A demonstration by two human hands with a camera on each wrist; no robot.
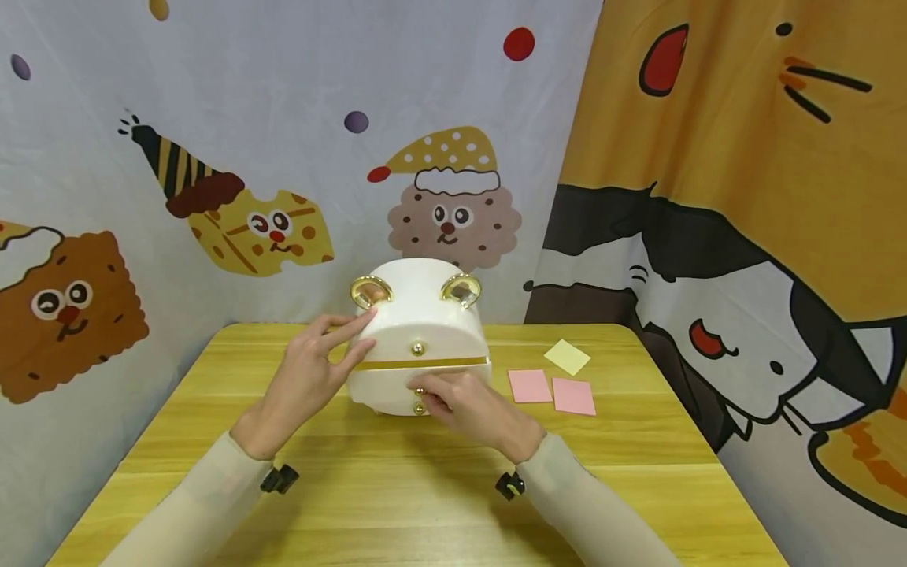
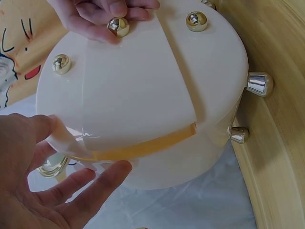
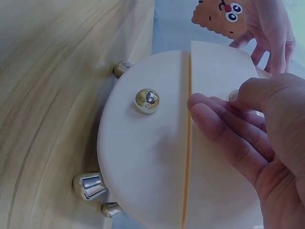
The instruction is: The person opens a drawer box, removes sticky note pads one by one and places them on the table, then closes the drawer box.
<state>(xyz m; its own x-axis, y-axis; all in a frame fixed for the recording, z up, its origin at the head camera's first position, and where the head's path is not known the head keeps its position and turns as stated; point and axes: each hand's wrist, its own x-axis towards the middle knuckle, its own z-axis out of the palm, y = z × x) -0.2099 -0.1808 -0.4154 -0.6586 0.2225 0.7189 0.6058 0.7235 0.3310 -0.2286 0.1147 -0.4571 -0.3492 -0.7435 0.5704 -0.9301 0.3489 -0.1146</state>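
A white rounded storage box (image 1: pixel 425 299) with two gold ears stands on the table, its front carrying gold knobs. My right hand (image 1: pixel 476 405) pinches the middle drawer's knob (image 2: pixel 118 27) between thumb and fingers. That middle drawer (image 2: pixel 136 90) juts out a little from the front, its yellowish edge showing. My left hand (image 1: pixel 301 378) touches the box's left side below the left ear (image 1: pixel 371 292), fingers spread and fairly straight. The top knob (image 1: pixel 418 348) and the bottom knob (image 3: pixel 147 100) are untouched. What the drawer holds is hidden.
Right of the box lie two pink sticky notes (image 1: pixel 530 386) and a pale yellow sticky note (image 1: pixel 567 357). The wooden table (image 1: pixel 340 504) ends at a cartoon-printed curtain (image 1: pixel 283 94) behind and on both sides. Short metallic feet (image 2: pixel 259 84) support the box.
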